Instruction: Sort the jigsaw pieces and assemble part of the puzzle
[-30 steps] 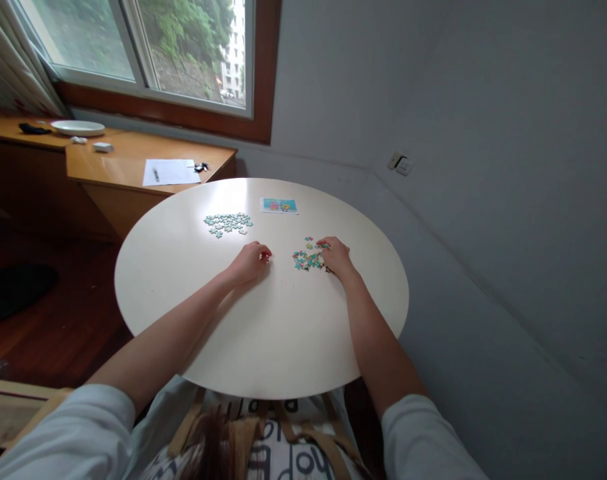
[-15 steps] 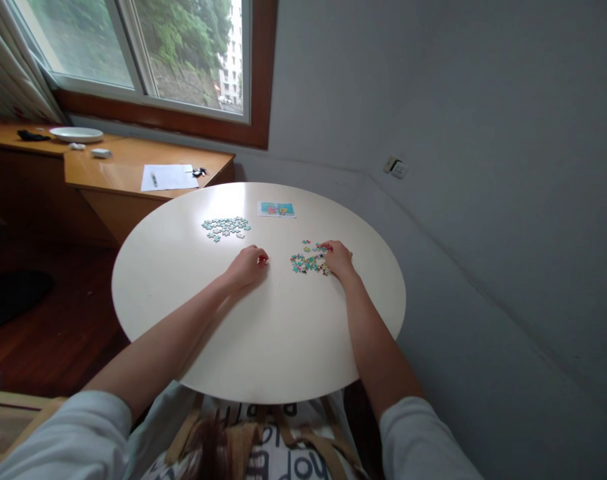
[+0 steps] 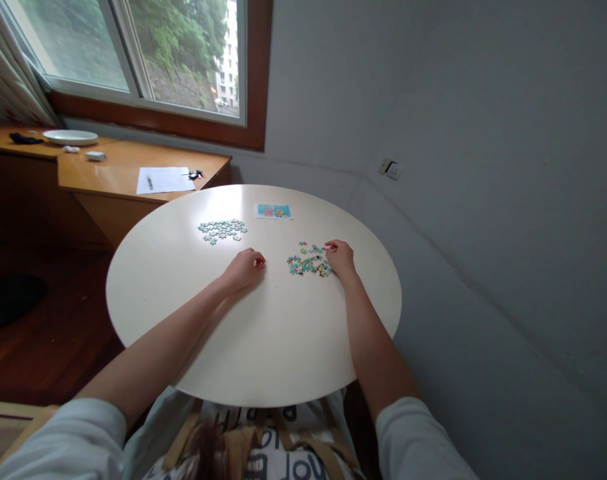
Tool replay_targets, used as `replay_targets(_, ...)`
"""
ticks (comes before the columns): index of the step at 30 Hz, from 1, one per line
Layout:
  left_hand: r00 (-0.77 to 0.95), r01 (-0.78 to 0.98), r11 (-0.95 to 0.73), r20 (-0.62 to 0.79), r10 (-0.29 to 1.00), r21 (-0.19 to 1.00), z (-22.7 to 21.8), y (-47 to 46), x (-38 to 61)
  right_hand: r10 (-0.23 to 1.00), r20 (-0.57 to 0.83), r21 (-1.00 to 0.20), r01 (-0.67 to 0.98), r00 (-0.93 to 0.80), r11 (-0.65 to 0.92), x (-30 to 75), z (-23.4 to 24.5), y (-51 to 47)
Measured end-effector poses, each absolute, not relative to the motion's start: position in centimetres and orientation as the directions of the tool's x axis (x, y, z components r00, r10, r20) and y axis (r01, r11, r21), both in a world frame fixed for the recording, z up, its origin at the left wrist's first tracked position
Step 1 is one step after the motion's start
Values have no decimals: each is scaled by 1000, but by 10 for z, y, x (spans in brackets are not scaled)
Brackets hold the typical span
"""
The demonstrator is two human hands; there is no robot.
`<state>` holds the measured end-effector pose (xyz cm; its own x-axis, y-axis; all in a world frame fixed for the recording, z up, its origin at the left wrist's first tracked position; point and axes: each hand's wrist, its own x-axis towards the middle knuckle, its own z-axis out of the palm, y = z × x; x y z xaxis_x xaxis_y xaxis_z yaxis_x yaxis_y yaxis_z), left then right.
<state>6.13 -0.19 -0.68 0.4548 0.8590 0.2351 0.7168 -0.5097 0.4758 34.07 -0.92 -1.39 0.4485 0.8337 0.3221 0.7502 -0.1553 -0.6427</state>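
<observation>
My right hand [image 3: 341, 257] is at the right edge of a loose heap of multicoloured jigsaw puzzle pieces [image 3: 308, 265]. Its thumb and fingers are pinched on what looks like a small puzzle piece, mostly covered by the fingers. Resting on the table left of that heap, my left hand [image 3: 245, 268] has its fingers curled together. Whatever lies at its fingertips is too small to make out. Farther back on the left is a second group of pale teal puzzle pieces [image 3: 222, 230]. A small picture card [image 3: 273, 211] showing cartoon figures on blue lies near the far edge.
Everything lies on a round white table [image 3: 283, 353]. Behind it to the left, a wooden desk [image 3: 98, 177] carries a white plate [image 3: 71, 137], a paper sheet [image 3: 158, 180] and keys [image 3: 196, 175]. A grey wall [image 3: 483, 200] borders the right side.
My right hand has shifted slightly and opened up to view, its pinched fingertips now showing at the heap's edge. The left hand stays put. The whole view has shifted slightly.
</observation>
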Motion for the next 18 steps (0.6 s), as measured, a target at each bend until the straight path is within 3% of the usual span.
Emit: replay_targets(18,432,723,-490,235,871,487,-4,-3,63,697,383,-765,631,606,-128,356,-10,-13)
